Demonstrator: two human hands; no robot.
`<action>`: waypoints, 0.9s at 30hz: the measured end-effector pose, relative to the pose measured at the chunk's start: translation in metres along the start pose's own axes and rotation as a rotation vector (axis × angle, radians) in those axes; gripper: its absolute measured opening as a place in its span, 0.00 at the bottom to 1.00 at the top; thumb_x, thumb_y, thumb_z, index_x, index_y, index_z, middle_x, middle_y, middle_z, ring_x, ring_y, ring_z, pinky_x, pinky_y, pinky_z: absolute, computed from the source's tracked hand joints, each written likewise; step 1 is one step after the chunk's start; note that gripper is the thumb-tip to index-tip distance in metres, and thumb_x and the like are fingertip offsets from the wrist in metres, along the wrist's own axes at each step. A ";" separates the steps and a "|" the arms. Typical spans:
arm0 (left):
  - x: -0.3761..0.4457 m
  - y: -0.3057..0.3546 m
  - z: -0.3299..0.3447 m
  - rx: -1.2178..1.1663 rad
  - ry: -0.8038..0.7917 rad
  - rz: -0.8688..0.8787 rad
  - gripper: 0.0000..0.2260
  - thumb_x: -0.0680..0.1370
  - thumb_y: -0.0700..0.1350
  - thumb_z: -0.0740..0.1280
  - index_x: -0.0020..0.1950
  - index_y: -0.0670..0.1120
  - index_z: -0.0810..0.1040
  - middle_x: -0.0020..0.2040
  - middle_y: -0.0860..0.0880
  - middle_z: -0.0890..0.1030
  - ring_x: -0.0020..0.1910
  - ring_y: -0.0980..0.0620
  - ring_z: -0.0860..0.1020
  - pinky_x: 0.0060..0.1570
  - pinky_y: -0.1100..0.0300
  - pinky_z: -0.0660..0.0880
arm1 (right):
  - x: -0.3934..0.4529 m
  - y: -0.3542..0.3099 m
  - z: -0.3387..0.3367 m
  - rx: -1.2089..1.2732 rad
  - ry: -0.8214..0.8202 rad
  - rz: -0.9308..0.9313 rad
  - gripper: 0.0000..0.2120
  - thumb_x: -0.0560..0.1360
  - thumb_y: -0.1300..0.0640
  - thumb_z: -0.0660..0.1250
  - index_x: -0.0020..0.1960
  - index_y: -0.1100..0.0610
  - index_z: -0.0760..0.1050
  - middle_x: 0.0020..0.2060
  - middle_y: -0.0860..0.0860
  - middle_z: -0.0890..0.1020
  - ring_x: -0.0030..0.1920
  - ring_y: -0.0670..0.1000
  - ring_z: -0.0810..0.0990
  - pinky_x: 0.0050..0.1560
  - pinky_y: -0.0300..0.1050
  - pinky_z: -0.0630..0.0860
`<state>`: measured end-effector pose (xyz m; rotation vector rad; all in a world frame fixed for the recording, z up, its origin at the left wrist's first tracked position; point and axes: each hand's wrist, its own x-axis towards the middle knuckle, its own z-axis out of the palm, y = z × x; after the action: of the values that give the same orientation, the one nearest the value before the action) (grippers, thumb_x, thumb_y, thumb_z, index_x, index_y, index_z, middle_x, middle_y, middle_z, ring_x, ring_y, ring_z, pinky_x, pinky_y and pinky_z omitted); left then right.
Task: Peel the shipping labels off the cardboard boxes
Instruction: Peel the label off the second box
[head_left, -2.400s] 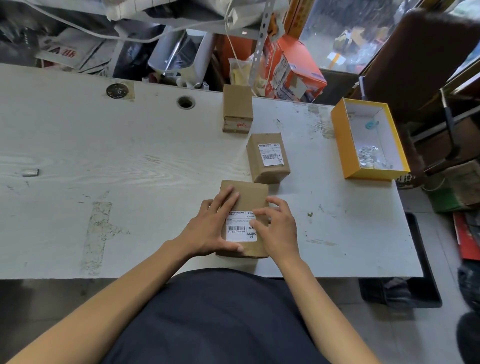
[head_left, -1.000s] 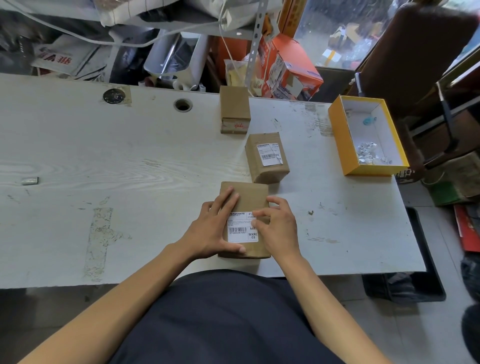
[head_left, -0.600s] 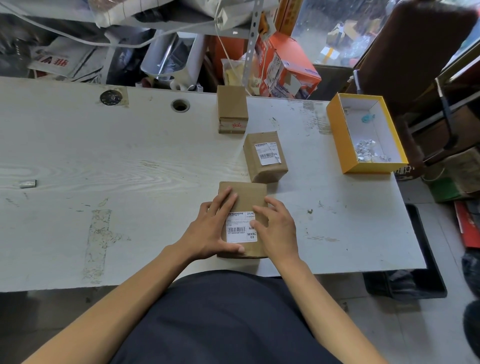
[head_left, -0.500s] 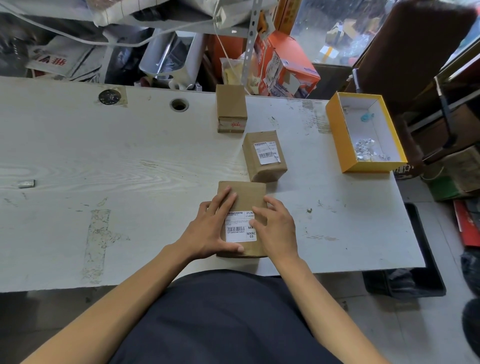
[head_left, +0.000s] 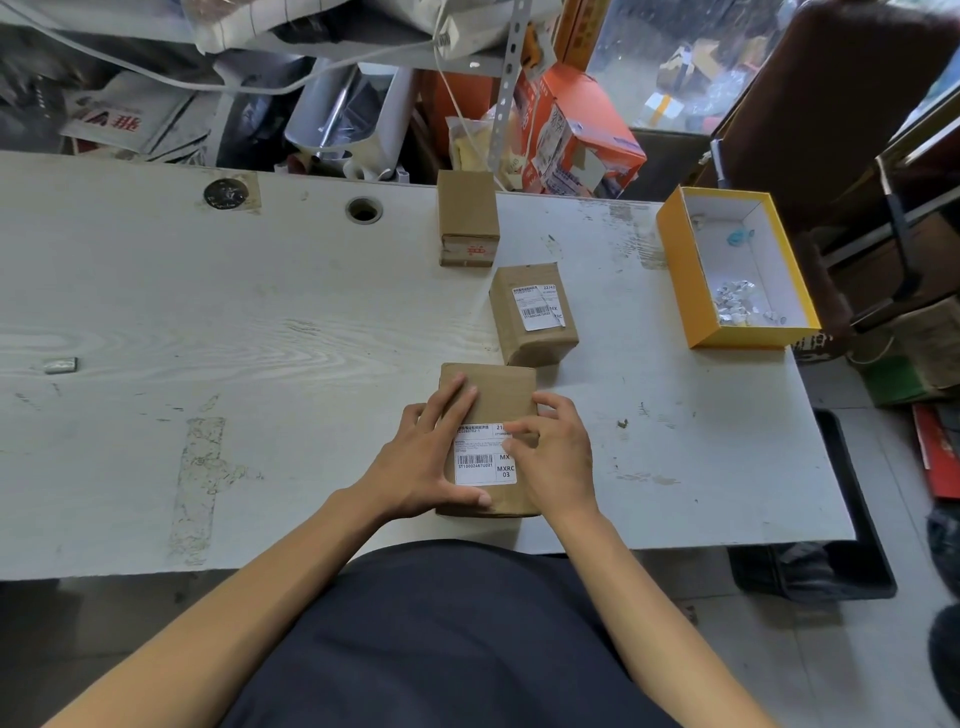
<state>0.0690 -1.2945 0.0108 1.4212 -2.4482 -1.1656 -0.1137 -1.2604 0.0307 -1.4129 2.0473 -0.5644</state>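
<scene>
At the near edge of the white table (head_left: 260, 322) lies a flat cardboard box (head_left: 493, 395), its long axis running straight away from the person. Its white shipping label (head_left: 480, 460) sits on the near half, print reading upright toward them. The left hand (head_left: 423, 457) presses flat on the box's left side, fingers straight, thumb along the near edge. The right hand (head_left: 558, 452) curls its fingertips onto the label's right edge; whether they pinch it I cannot tell. A second labelled box (head_left: 535, 317) lies just beyond, tilted slightly.
</scene>
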 end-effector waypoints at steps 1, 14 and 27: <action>0.000 0.000 0.000 0.000 0.000 0.000 0.57 0.62 0.69 0.74 0.79 0.58 0.42 0.76 0.67 0.36 0.72 0.47 0.55 0.55 0.46 0.76 | 0.000 0.000 0.000 0.006 -0.005 0.004 0.08 0.71 0.62 0.73 0.50 0.55 0.84 0.66 0.49 0.71 0.65 0.50 0.71 0.63 0.39 0.67; 0.000 0.001 -0.001 -0.003 -0.004 -0.005 0.57 0.62 0.69 0.74 0.79 0.58 0.42 0.76 0.66 0.36 0.73 0.48 0.54 0.54 0.46 0.77 | 0.002 -0.005 -0.001 -0.044 0.049 0.024 0.05 0.71 0.54 0.73 0.47 0.51 0.83 0.60 0.45 0.73 0.60 0.46 0.73 0.56 0.39 0.69; 0.000 -0.002 -0.001 -0.018 -0.003 0.009 0.57 0.62 0.72 0.72 0.79 0.59 0.41 0.76 0.67 0.36 0.73 0.47 0.55 0.54 0.44 0.77 | 0.006 -0.011 0.005 -0.276 0.087 -0.123 0.05 0.74 0.58 0.66 0.41 0.58 0.78 0.54 0.47 0.75 0.53 0.48 0.72 0.43 0.41 0.72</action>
<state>0.0709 -1.2954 0.0108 1.4031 -2.4375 -1.1852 -0.1042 -1.2701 0.0327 -1.7102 2.1831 -0.4102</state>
